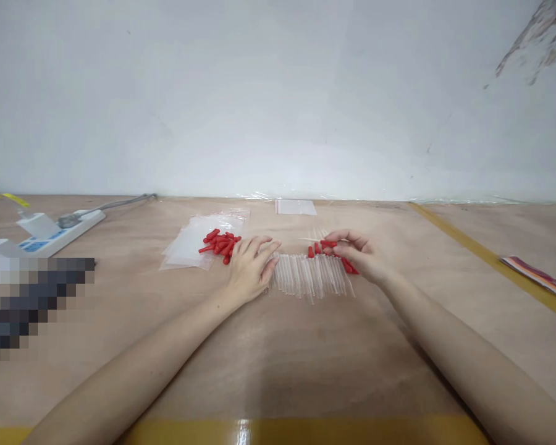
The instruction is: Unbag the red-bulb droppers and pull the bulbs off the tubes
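My right hand point(359, 252) pinches a red rubber bulb point(328, 243) between thumb and fingers, above the far end of a row of thin clear tubes point(308, 275). A few more red bulbs point(311, 251) sit at the tubes' far ends, and others point(348, 266) lie under my right hand. Lying palm down at the row's left end, my left hand point(250, 269) has its fingers apart and appears to hold nothing. Just beyond its knuckles is a pile of red rubber bulbs point(219, 243), partly covered by that hand.
Clear plastic bags point(188, 244) lie beneath and beside the red pile. Another small bag point(296, 207) is near the wall. A white power strip point(81, 224) with plugs stands at the left. Yellow tape point(463, 241) and a printed packet point(537, 278) are at the right.
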Demonstrator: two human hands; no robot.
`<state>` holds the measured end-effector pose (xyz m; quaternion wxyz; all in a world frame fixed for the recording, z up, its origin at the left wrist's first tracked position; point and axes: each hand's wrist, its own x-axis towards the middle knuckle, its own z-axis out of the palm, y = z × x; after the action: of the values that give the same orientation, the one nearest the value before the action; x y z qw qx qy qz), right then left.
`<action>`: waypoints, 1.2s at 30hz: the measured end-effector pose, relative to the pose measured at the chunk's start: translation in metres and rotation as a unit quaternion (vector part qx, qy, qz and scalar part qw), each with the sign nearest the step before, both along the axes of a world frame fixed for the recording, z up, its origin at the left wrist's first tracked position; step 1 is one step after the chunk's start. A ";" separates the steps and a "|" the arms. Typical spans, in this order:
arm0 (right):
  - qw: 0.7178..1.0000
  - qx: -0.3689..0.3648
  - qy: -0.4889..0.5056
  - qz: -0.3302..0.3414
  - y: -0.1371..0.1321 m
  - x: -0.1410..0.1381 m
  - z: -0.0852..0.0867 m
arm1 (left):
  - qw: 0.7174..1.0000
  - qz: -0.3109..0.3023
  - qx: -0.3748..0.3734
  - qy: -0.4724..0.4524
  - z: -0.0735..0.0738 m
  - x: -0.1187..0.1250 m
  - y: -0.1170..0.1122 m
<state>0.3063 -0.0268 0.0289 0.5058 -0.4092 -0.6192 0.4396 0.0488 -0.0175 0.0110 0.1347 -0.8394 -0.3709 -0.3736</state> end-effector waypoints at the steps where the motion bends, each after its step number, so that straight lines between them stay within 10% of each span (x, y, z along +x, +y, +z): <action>1: 1.000 0.024 -0.004 0.011 -0.002 -0.009 -0.004 | 1.000 0.003 0.010 0.018 0.002 0.001 0.001; 6: 0.989 0.103 -0.096 0.043 -0.010 -0.044 -0.018 | 0.994 -0.028 0.055 0.086 0.005 0.006 -0.007; 12: 0.941 0.207 -0.264 -0.045 -0.017 -0.049 -0.014 | 0.992 0.048 0.110 -0.041 0.001 0.008 -0.014; 21: 0.871 0.347 -0.346 -0.020 -0.026 -0.058 -0.014 | 0.979 0.010 0.166 0.121 0.000 0.009 -0.016; 30: 0.725 0.453 -0.512 -0.086 -0.020 -0.053 -0.024 | 0.984 -0.012 0.129 0.125 -0.003 0.007 -0.017; 36: 0.752 0.416 -0.501 -0.095 -0.026 -0.056 -0.013 | 0.980 -0.016 0.152 0.130 -0.001 0.002 -0.016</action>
<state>0.2507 -0.0529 0.0162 0.2824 -0.3768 -0.8635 -0.1805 0.0508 -0.0333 0.0096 0.3022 -0.8564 -0.2758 -0.3150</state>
